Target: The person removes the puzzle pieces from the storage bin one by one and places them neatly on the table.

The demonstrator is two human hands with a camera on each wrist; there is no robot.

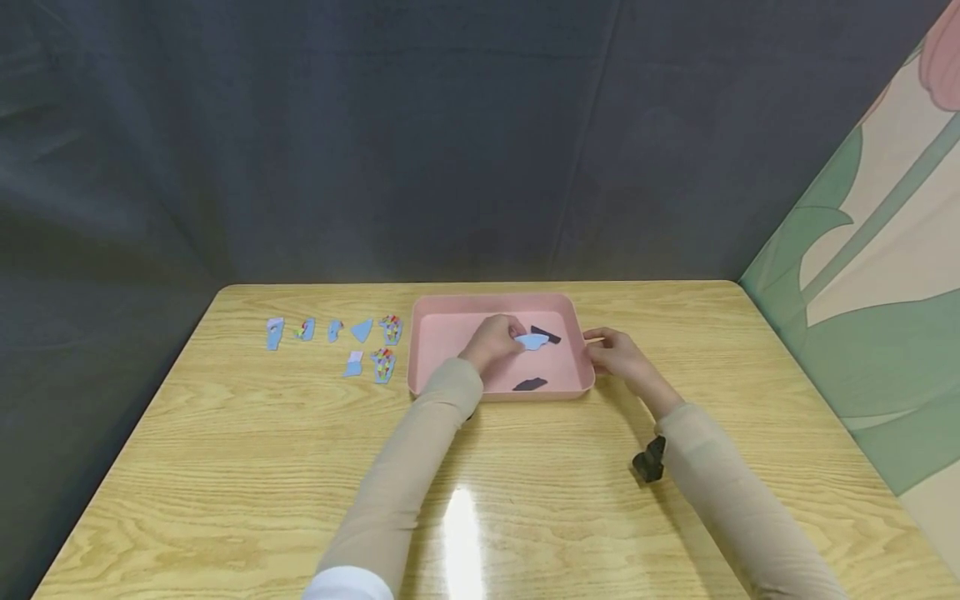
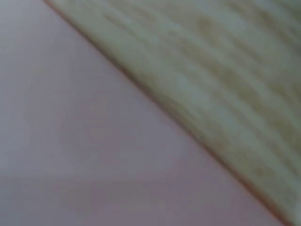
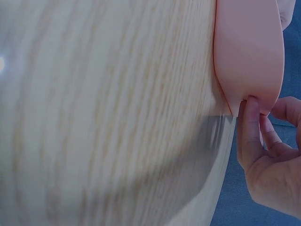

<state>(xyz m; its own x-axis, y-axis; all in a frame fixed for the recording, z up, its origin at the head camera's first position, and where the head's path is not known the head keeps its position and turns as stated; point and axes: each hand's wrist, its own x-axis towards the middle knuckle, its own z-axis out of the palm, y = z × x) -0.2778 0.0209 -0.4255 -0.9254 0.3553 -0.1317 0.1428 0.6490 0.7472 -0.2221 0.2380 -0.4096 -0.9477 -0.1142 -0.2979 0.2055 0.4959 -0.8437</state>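
Observation:
My left hand [image 1: 491, 340] reaches over the pink tray [image 1: 450, 302] and pinches a flat, light blue puzzle piece [image 1: 533, 341] between thumb and fingers. A dark flat piece [image 1: 545, 334] lies in the tray just behind it, and another dark piece [image 1: 530, 384] lies near the tray's front wall. At the tray's right end, my right hand [image 1: 618, 354] has its fingers against the outer wall. In the right wrist view those fingers [image 3: 252, 115] touch the wall's outside. The left wrist view holds only blurred tray and table, with the hand out of sight.
Left of the tray, several small pieces lie in two rows on the wooden table [image 1: 262, 442], among them a plain blue piece [image 1: 362, 331] and a multicoloured piece [image 1: 383, 365]. A dark curtain [image 1: 420, 142] hangs behind the table. A flower-patterned cloth [image 1: 885, 275] covers the right side.

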